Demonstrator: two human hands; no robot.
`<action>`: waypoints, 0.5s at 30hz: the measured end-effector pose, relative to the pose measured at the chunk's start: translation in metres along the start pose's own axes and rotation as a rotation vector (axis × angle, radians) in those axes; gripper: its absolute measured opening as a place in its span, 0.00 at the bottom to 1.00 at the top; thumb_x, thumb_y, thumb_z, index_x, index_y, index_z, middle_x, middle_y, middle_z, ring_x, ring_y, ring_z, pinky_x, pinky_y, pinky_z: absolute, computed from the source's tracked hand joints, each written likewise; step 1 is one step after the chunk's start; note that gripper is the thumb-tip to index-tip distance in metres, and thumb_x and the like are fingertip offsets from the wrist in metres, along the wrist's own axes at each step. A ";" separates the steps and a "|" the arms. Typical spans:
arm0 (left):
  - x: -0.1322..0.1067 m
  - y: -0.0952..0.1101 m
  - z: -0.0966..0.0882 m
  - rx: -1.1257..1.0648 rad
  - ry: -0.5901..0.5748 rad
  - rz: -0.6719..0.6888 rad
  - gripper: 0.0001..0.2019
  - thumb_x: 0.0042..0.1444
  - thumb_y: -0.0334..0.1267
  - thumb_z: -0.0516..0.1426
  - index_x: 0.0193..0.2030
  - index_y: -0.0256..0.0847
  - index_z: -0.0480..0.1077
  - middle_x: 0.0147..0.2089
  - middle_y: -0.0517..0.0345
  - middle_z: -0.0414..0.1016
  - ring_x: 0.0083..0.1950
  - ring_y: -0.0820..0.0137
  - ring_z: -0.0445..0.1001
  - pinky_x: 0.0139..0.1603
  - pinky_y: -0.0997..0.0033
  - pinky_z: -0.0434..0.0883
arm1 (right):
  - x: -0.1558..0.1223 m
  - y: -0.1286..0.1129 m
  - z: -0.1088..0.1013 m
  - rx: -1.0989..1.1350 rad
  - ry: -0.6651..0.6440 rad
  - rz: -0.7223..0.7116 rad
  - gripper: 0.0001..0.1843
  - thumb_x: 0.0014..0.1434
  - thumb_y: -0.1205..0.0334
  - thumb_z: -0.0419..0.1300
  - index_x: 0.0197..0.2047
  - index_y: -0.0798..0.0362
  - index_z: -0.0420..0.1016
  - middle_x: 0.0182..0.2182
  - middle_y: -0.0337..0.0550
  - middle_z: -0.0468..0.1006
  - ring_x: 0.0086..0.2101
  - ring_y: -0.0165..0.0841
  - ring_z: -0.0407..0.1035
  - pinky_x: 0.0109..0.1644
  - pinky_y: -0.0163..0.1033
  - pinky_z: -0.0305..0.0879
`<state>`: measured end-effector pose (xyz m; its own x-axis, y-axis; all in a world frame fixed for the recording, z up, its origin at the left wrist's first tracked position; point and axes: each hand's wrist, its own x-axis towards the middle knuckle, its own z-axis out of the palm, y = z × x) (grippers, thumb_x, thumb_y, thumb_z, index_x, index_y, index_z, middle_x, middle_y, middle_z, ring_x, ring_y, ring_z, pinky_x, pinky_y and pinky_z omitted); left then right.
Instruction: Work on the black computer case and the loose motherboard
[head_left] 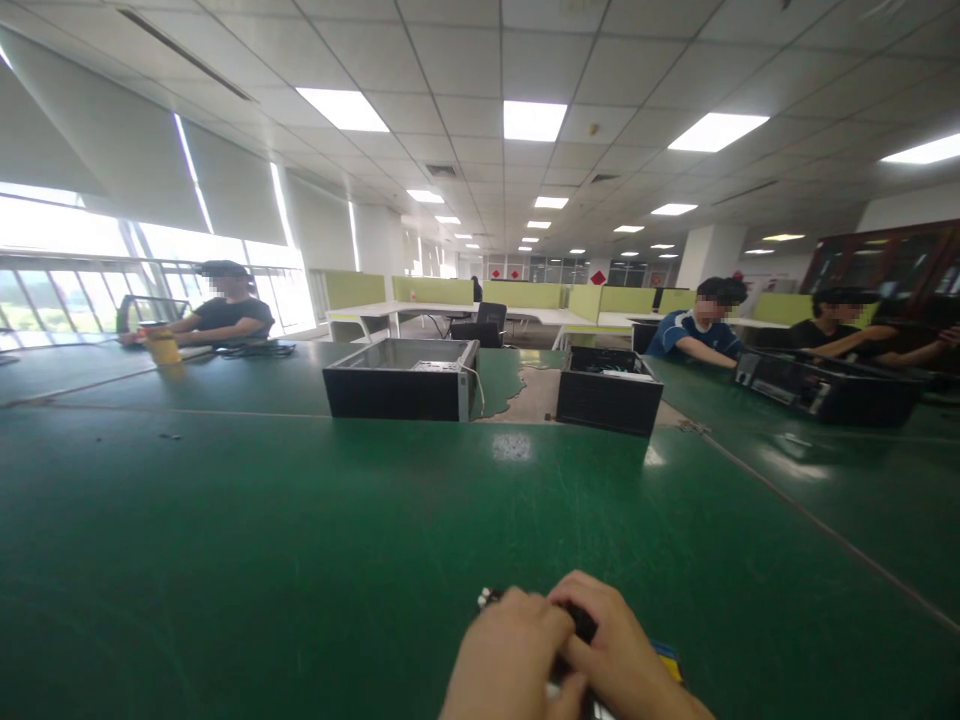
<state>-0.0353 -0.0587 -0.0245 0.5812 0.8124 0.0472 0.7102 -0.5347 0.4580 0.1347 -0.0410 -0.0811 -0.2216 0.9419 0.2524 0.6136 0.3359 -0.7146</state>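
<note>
Both my hands are together at the bottom edge of the view, over a green table mat (300,560). My left hand (506,655) and my right hand (622,650) close around a small dark object (577,625) held between them; most of it is hidden by my fingers. A light-coloured end pokes out at the left by my left fingers, and a blue and yellow bit (667,655) shows beside my right hand.
Two open computer cases (401,380) (607,388) stand across the table. A third case (825,388) lies at the right before two seated people (697,335). Another person (225,315) sits at far left near a yellow cup (161,345).
</note>
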 end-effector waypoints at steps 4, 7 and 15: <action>0.016 -0.044 -0.020 0.115 0.120 -0.136 0.19 0.49 0.34 0.54 0.50 0.47 0.69 0.48 0.56 0.72 0.51 0.62 0.68 0.52 0.62 0.66 | 0.000 -0.003 0.000 -0.026 0.021 0.024 0.12 0.46 0.70 0.55 0.36 0.51 0.73 0.33 0.38 0.74 0.36 0.32 0.66 0.42 0.35 0.59; 0.016 -0.057 -0.018 0.163 0.044 -0.153 0.15 0.49 0.33 0.51 0.44 0.47 0.72 0.43 0.56 0.74 0.47 0.64 0.71 0.48 0.65 0.67 | -0.001 -0.006 -0.001 -0.038 0.015 0.035 0.15 0.43 0.71 0.52 0.35 0.51 0.71 0.32 0.38 0.73 0.35 0.32 0.66 0.41 0.35 0.59; 0.017 -0.059 -0.010 0.248 0.020 -0.151 0.10 0.50 0.35 0.50 0.34 0.47 0.72 0.38 0.57 0.76 0.42 0.63 0.74 0.41 0.65 0.67 | 0.000 -0.001 -0.001 -0.055 0.014 0.029 0.14 0.42 0.71 0.51 0.33 0.51 0.70 0.31 0.37 0.71 0.34 0.31 0.64 0.39 0.34 0.57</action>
<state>-0.0714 -0.0113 -0.0419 0.4551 0.8903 0.0134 0.8651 -0.4457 0.2301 0.1352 -0.0415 -0.0794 -0.1923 0.9512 0.2413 0.6608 0.3073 -0.6847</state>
